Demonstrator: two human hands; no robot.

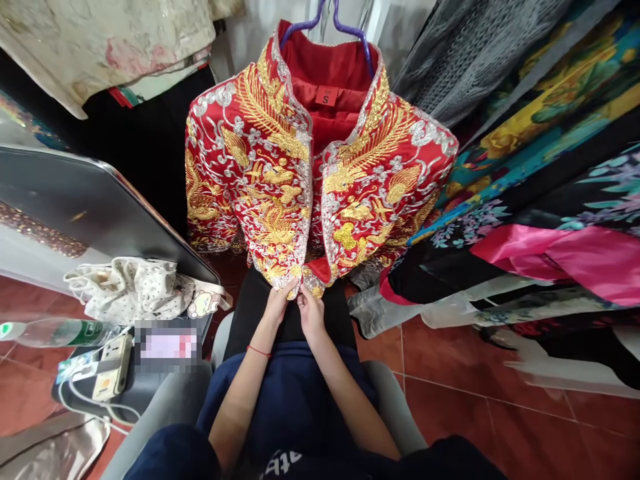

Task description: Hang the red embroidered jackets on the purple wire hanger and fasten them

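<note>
A red jacket (pixel 280 180) with gold and silver embroidery hangs in front of me on a purple hanger (pixel 340 27). Its front is parted, and a red size label (pixel 327 97) marked S shows inside the collar. My left hand (pixel 281 300) pinches the lower front edge of the jacket, on the left panel. Close beside it, my right hand (pixel 311 310) also has its fingers closed on the hem, by the right panel's corner. The fingertips of both hands nearly meet at the opening. What lies exactly between them is too small to make out.
At left stand a dark chair back (pixel 90 200), a spotted white cloth pouch (pixel 133 290), a plastic bottle (pixel 60 331) and a power strip (pixel 114 367) with cables. Patterned garments (pixel 530 133) hang at right; a floral cream garment (pixel 110 40) hangs upper left. Red tiles (pixel 450 380) cover the floor.
</note>
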